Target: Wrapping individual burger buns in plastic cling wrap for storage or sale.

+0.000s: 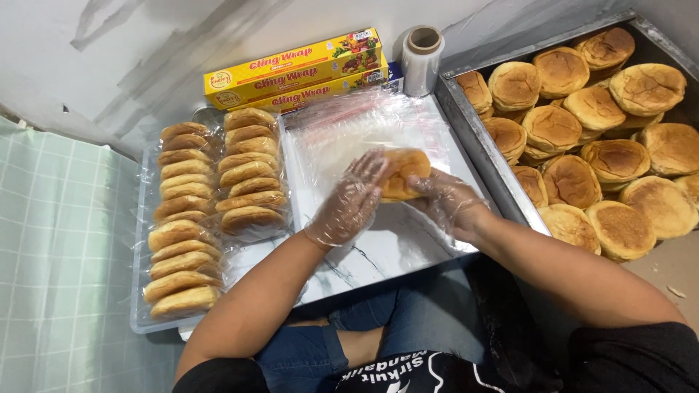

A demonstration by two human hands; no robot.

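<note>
Both my hands wear thin clear plastic gloves and together hold a golden-brown bun (403, 172) above a white marble-patterned board (378, 251). My left hand (351, 198) cups the bun from its left side, fingers spread over it. My right hand (450, 201) grips it from the right and below. Clear plastic bags (364, 131) lie stacked on the board just behind the bun.
Two rows of wrapped buns (182, 218) (250, 171) lie in a clear tray at the left. A metal tray (466, 127) full of loose buns (597, 145) fills the right. Yellow cling film boxes (295, 69) and a film roll (422, 58) stand at the wall.
</note>
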